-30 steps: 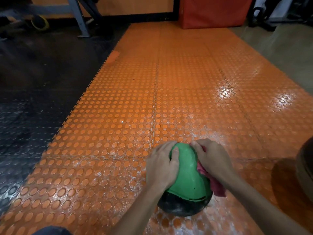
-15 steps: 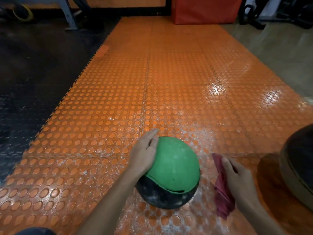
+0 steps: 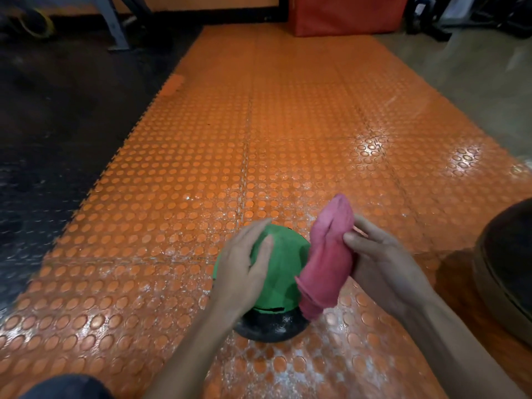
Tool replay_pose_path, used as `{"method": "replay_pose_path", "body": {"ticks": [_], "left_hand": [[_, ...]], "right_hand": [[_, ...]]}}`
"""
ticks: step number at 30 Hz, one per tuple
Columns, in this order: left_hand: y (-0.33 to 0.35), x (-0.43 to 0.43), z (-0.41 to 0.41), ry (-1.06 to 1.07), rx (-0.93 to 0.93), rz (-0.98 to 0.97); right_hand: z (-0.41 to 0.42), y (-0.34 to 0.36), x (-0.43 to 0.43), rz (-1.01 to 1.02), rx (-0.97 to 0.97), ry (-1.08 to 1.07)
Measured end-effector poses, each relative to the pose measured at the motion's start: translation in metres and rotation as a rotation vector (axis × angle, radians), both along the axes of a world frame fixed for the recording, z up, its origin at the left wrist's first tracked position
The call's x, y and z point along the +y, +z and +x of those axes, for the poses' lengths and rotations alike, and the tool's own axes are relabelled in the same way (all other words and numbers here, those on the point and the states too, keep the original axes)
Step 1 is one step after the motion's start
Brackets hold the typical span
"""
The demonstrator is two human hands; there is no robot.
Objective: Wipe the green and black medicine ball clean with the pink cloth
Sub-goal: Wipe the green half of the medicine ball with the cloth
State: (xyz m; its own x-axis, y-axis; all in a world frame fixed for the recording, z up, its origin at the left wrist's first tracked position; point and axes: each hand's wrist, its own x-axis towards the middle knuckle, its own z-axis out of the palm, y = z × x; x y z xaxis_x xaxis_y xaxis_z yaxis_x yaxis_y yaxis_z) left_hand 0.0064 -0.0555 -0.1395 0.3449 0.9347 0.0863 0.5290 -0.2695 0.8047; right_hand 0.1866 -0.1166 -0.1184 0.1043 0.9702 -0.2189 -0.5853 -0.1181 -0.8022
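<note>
My right hand grips the bunched pink cloth just beside the medicine ball. My left hand lies flat on its green top, hiding part. The ball sits on the orange studded floor. A dark round thing is cut off at the right edge.

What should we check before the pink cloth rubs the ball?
1. Ball steadied: ok. The left hand rests with flat fingers on the medicine ball.
2. Cloth in hand: ok. The right hand grips the pink cloth.
3. Cloth touching the ball: cannot tell. Its lower end overlaps the ball's right side in this view.
4. Ball on the floor: ok. It sits on the orange mat.
5. Black part clean: not ok. Pale specks show on it.
6. Underside clean: cannot tell. It is hidden.
</note>
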Motion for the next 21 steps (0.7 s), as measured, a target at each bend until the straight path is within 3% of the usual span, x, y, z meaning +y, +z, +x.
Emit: {"method": "replay_pose_path", "body": {"ticks": [2,5,9,14,16,21], "left_hand": [[0.008,0.003,0.009,-0.166,-0.114,-0.065],[0.007,0.013,0.020,-0.265,-0.123,-0.193],[0.009,0.024,0.019,-0.196,-0.234,-0.332],[0.016,0.023,0.018,-0.056,-0.423,-0.475],[0.016,0.021,0.021,-0.008,-0.454,-0.491],[0.015,0.024,0.020,0.098,-0.523,-0.445]], "right_hand": [[-0.007,0.004,0.012,0.022,-0.078,0.018],[-0.019,0.010,0.032,0.046,-0.270,-0.025],[-0.020,0.013,0.048,-0.030,-0.598,-0.038],[-0.017,0.016,0.037,-0.157,-0.773,0.319],[-0.018,0.015,0.032,-0.123,-0.882,0.329],[-0.007,0.014,0.022,-0.108,-0.779,0.204]]}}
